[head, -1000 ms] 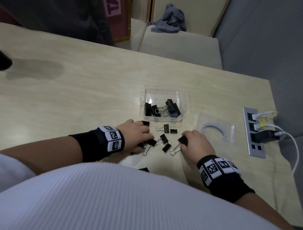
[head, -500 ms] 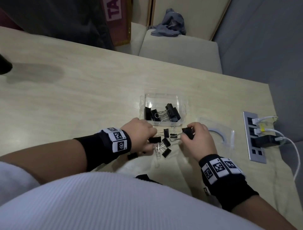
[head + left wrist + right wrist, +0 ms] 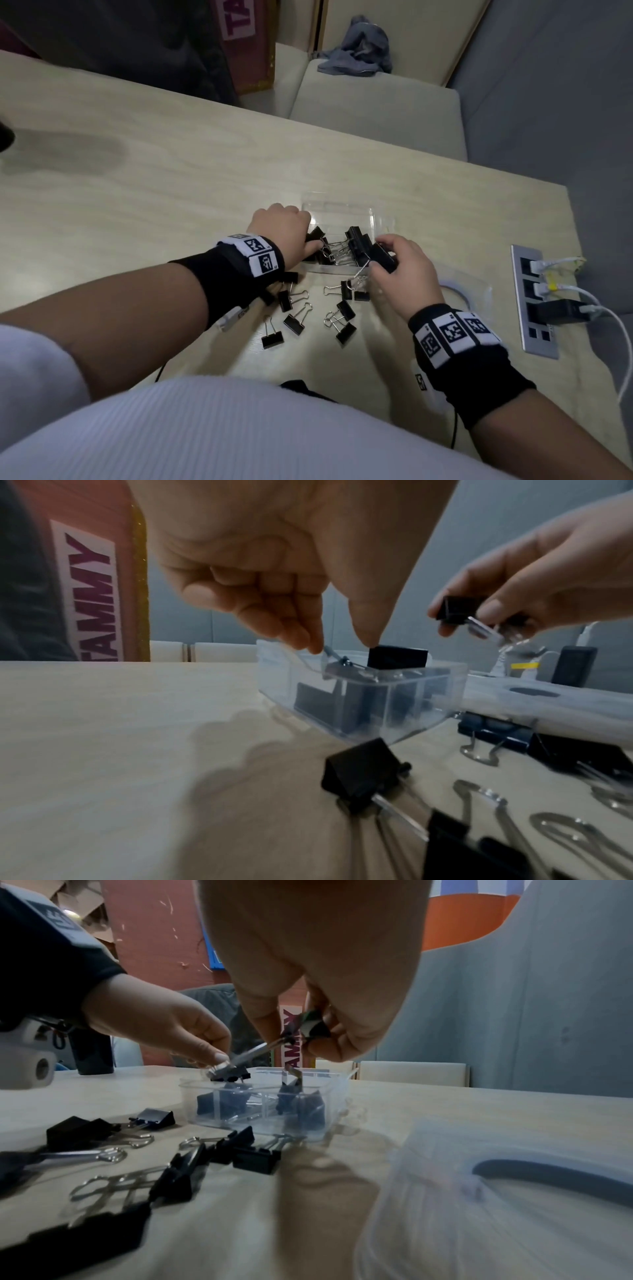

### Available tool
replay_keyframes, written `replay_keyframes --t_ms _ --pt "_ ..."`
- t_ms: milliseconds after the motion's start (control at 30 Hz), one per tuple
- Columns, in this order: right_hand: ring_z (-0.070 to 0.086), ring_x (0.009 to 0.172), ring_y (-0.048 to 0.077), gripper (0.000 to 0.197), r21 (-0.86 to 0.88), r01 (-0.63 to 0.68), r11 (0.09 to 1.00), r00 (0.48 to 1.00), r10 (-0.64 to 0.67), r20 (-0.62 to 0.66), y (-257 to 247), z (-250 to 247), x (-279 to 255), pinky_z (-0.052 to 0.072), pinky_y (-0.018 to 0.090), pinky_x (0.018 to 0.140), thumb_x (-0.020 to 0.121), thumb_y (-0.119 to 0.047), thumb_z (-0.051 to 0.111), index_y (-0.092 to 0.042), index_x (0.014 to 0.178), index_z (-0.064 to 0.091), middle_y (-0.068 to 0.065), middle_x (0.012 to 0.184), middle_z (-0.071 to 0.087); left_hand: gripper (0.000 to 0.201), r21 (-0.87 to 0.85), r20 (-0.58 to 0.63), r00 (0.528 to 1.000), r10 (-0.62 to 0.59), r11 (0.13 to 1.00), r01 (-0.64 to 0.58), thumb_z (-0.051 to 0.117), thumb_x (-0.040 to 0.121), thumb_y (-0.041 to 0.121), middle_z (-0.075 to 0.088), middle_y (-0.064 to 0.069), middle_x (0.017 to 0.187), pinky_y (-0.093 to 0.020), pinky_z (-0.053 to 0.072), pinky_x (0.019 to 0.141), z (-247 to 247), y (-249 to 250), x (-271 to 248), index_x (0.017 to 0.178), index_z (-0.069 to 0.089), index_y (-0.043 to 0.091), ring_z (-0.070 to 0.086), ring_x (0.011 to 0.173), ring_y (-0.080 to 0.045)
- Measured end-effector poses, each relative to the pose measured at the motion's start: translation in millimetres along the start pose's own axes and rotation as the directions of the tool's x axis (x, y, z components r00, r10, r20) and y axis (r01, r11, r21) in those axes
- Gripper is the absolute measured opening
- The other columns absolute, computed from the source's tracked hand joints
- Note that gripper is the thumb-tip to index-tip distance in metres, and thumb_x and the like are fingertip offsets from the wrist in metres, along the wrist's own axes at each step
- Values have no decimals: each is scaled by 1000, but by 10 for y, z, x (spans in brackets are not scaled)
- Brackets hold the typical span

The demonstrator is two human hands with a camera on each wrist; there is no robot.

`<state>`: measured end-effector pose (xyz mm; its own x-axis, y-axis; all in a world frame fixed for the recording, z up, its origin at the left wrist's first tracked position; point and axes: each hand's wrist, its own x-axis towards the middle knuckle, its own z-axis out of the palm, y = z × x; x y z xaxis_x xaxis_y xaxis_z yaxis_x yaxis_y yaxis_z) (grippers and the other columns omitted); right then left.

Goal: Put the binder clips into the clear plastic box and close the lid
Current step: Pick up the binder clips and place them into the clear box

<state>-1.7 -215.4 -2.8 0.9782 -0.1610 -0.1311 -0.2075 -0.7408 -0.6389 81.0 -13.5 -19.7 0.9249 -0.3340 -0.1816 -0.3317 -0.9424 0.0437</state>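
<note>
The clear plastic box (image 3: 346, 209) stands open mid-table and holds several black binder clips (image 3: 356, 240). My left hand (image 3: 313, 245) is over the box's left end and pinches a binder clip (image 3: 397, 657) at the rim between thumb and fingers. To the right, my right hand (image 3: 383, 255) hovers at the box's near right corner, gripping another black clip (image 3: 382, 257), which also shows in the right wrist view as clip (image 3: 311, 1027). Several loose clips (image 3: 294, 322) lie on the table in front of the box. The clear lid (image 3: 479, 287) lies flat to the right, partly hidden by my right hand.
A metal power strip (image 3: 534, 301) with plugs and white cables is set into the table at the right edge. A cushioned seat (image 3: 373, 99) stands beyond the far edge. Light wood table (image 3: 154, 192) stretches left, with a dark object (image 3: 5, 137) at the left border.
Both hands have moved forward from the loose clips to the box, each carrying a clip. The left hand now reaches over the box's rim.
</note>
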Motion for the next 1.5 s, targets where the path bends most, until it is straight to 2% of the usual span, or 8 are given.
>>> replay_keyframes --t_ms 100,333,633,866,1033,1200,1333,1500 --pt "53 97 4 34 61 6 998 1000 -5 -9 -66 37 85 39 13 84 85 -15 60 -25 117 58 -7 113 58 42 -73 0 1000 -14 997 14 46 90 56 61 -3 107 -39 43 79 29 -9 -28 106 56 18 55 101 -27" --pt "64 95 14 28 203 12 979 1000 -8 -17 -188 139 198 53 42 86 81 -15 61 -30 104 60 -9 102 64 51 -12 27 982 188 982 -188 58 85 45 51 -3 121 -43 38 90 9 -49 -65 133 43 37 45 113 -28" --pt "61 97 11 27 204 60 977 996 -45 -77 -252 45 219 51 36 91 85 -13 60 -29 107 60 -11 106 63 23 32 67 971 228 973 -231 50 91 29 63 -3 111 -40 37 86 -28 66 56 111 57 20 52 108 -28" --pt "47 109 4 42 42 236 971 969 -238 64 -402 100 359 30 12 98 83 7 47 -18 108 69 -3 124 52 14 -451 -143 988 -49 893 -21 52 92 25 60 -5 102 -30 41 72 -66 -227 3 102 57 17 58 87 -26" --pt "46 127 15 57 -142 379 914 889 -317 332 -565 233 471 33 25 106 85 4 45 -28 132 51 -5 142 46 21 -468 -138 983 -117 883 39 51 93 23 60 -9 110 -34 44 79 -51 -373 11 112 57 15 60 93 -28" --pt "45 122 22 49 -248 283 926 952 -242 186 -421 238 499 40 42 104 83 0 50 -23 127 50 2 135 46 19 -510 -99 987 -127 858 60 42 92 16 58 -10 109 -39 47 79 -51 -362 -49 106 54 13 58 91 -33" --pt "48 112 23 28 -359 299 884 949 -237 208 -306 223 398 38 42 97 88 -11 49 -25 108 61 -2 118 58 14 -522 -44 997 -64 853 32 39 88 27 54 -5 91 -36 43 70 -86 -269 -80 88 46 15 56 82 -34" --pt "35 126 21 39 -462 390 796 909 -255 328 -296 308 275 22 42 105 91 -19 45 -31 127 54 -11 137 51 50 -448 -25 1000 10 894 -20 56 74 65 52 1 85 -33 41 61 -125 -106 -53 84 43 18 52 72 -23"
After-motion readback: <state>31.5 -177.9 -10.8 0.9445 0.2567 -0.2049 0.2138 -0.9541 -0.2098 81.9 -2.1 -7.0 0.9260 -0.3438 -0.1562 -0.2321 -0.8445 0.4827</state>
